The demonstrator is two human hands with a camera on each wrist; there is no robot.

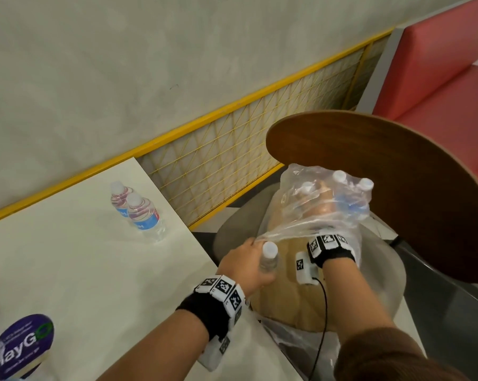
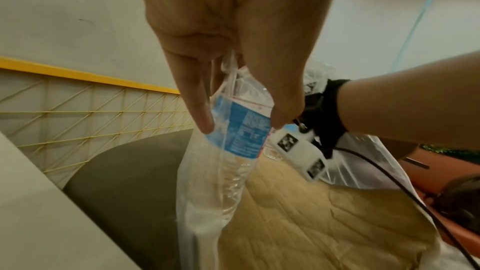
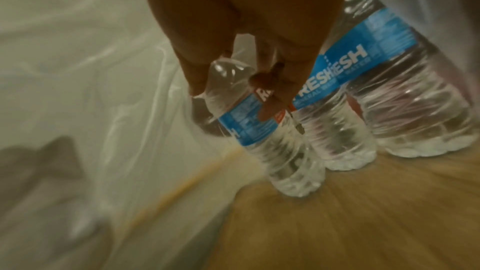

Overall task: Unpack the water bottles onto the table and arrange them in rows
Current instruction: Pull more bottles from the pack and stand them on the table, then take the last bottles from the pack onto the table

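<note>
"FRESH" on bottle label (image 3: 323, 81)

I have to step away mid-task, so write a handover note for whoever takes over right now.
Left hand: grips one bottle, lifted beside the table.
Right hand: inside the plastic wrap on the chair seat, fingers closing on a bottle neck.
Done: two bottles stand on the table.
Left: place the held bottle, unpack the three in the wrap, form rows.
</note>
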